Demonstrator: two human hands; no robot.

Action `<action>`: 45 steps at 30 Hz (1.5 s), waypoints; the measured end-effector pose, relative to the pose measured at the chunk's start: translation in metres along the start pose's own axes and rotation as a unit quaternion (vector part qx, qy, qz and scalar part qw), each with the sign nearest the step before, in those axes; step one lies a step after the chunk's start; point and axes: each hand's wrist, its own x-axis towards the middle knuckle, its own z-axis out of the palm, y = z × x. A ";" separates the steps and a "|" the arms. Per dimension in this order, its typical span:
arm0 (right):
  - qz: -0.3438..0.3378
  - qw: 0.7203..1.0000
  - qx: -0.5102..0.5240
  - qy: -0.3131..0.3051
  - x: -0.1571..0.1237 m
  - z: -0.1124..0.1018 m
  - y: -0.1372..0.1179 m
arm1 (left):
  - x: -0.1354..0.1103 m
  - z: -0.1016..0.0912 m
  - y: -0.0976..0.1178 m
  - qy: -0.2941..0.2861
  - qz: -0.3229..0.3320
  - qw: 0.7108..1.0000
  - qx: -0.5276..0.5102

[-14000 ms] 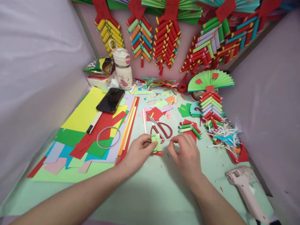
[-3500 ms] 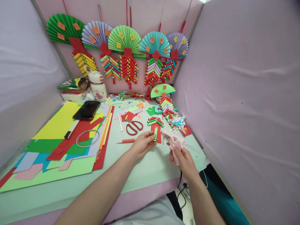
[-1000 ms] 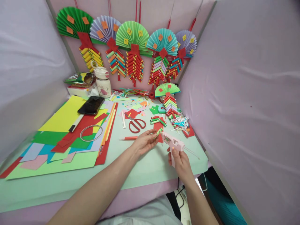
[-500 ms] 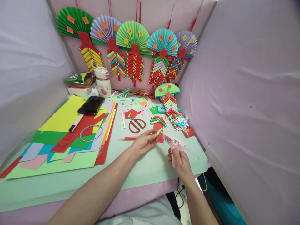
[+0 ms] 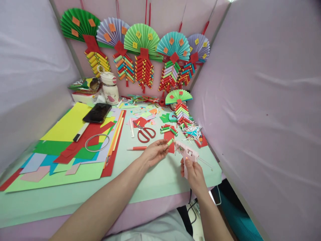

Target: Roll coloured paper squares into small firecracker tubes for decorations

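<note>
My left hand [image 5: 156, 153] pinches a small light-green paper roll [image 5: 170, 142] between its fingertips. Wrapped round the handle of a pale pink hot glue gun [image 5: 187, 154] is my right hand [image 5: 192, 172]; a small orange light glows by the thumb. The gun's nozzle points left, right at the roll's end; I cannot tell if they touch. Under the roll lies a red paper strip [image 5: 169, 135], with several green and red paper rolls [image 5: 169, 130] at its far end. Red-handled scissors [image 5: 145, 133] and a red pencil-like tool [image 5: 139, 148] lie left of them.
Coloured paper sheets [image 5: 60, 125] cover the left side, with a phone [image 5: 97, 112], a marker [image 5: 81, 132] and a metal ring [image 5: 97, 143] on top. A bottle [image 5: 110, 89] stands behind. Paper fans [image 5: 142, 38] hang on the back wall. Shredded paper [image 5: 193, 132] lies right.
Almost nothing differs. The glue gun's nozzle stays by the green roll's end, and both hands hold nearly the same place.
</note>
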 end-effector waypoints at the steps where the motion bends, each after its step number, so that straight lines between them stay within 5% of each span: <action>1: 0.001 1.000 0.003 0.001 0.000 0.000 0.000 | 0.000 0.000 0.000 -0.001 0.002 1.000 0.002; 19: 0.042 0.999 0.000 0.003 0.001 -0.001 0.003 | 0.003 -0.002 -0.001 -0.006 0.032 0.999 0.031; 24: 0.016 0.995 -0.095 0.017 0.010 -0.023 0.012 | 0.003 -0.003 0.000 -0.005 0.019 1.000 0.011; 28: -0.049 0.961 -0.266 0.056 0.020 -0.059 0.023 | 0.002 -0.001 0.002 -0.005 0.009 1.000 -0.005; 31: -0.006 0.917 -0.391 0.080 0.026 -0.079 0.036 | 0.001 0.000 0.002 -0.008 0.011 1.000 -0.024; 36: 0.046 0.862 -0.496 0.095 0.028 -0.081 0.052 | 0.003 0.000 0.002 -0.007 0.018 0.999 -0.048; 39: 0.061 0.843 -0.521 0.117 0.026 -0.073 0.041 | 0.003 0.000 0.000 -0.006 0.024 0.998 -0.054; 42: -0.006 0.890 -0.424 0.166 0.029 -0.057 0.012 | 0.002 0.002 -0.002 -0.015 0.023 0.998 -0.062; 45: -0.113 0.976 -0.175 0.067 0.040 -0.026 -0.019 | 0.000 0.006 -0.006 -0.033 0.028 0.997 -0.062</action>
